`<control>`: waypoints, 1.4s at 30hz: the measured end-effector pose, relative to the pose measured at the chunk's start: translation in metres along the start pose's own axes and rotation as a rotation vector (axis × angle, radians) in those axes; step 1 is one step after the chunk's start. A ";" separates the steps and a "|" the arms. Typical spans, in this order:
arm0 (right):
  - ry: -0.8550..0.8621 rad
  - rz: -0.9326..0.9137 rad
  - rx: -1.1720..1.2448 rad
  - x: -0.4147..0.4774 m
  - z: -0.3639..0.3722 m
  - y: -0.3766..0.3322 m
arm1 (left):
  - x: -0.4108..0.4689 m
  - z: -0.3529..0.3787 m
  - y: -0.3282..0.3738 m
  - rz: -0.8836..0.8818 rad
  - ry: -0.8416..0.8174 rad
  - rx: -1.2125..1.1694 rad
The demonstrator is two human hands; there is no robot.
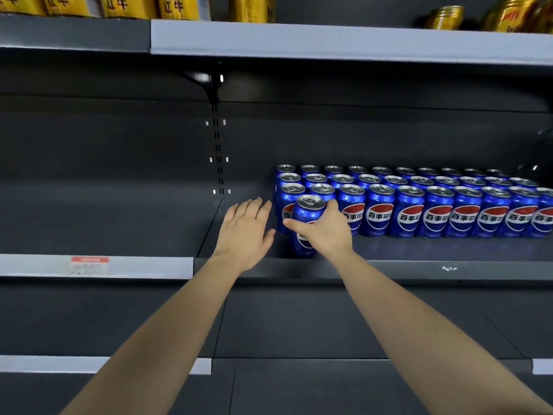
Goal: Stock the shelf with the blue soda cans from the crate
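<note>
Several blue soda cans (pixel 435 217) stand in three rows on the dark middle shelf (pixel 419 269), filling its right part. My right hand (pixel 324 230) grips one more blue can (pixel 306 215) upright at the front left corner of the block, near the shelf's front edge. My left hand (pixel 247 232) hovers just left of that can, fingers straight and spread, holding nothing. The crate is out of view.
The shelf section left of the cans is bare, with a grey price rail and red label (pixel 89 260) at its front. Gold cans (pixel 176 7) line the upper shelf. A slotted upright post (pixel 217 145) divides the back panel. Lower shelves sit below.
</note>
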State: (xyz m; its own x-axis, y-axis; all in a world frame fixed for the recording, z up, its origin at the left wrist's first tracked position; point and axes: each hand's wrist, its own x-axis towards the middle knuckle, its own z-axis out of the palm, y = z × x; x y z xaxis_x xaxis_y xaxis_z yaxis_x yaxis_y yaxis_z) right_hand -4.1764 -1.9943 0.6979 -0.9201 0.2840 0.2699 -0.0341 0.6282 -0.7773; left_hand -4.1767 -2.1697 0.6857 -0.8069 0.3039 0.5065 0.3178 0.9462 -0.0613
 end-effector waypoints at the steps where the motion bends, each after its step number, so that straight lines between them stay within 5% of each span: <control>1: 0.005 0.012 -0.021 0.001 0.004 -0.002 | 0.002 0.002 -0.002 0.001 0.002 -0.003; 9: 0.015 0.054 -0.078 0.004 0.020 -0.007 | 0.012 0.015 -0.015 0.015 0.008 -0.025; 20: -0.242 -0.058 0.223 0.003 0.011 0.021 | 0.018 0.022 -0.012 0.017 0.004 -0.023; 42: -0.206 -0.198 0.189 0.004 0.016 0.031 | 0.017 0.016 -0.004 0.023 -0.002 -0.022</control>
State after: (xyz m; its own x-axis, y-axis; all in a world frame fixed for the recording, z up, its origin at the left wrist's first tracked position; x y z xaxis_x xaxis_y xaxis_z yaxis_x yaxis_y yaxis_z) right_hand -4.1878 -1.9853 0.6660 -0.9472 0.0054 0.3207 -0.2741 0.5054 -0.8182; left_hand -4.1996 -2.1670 0.6803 -0.8004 0.3255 0.5034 0.3471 0.9363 -0.0536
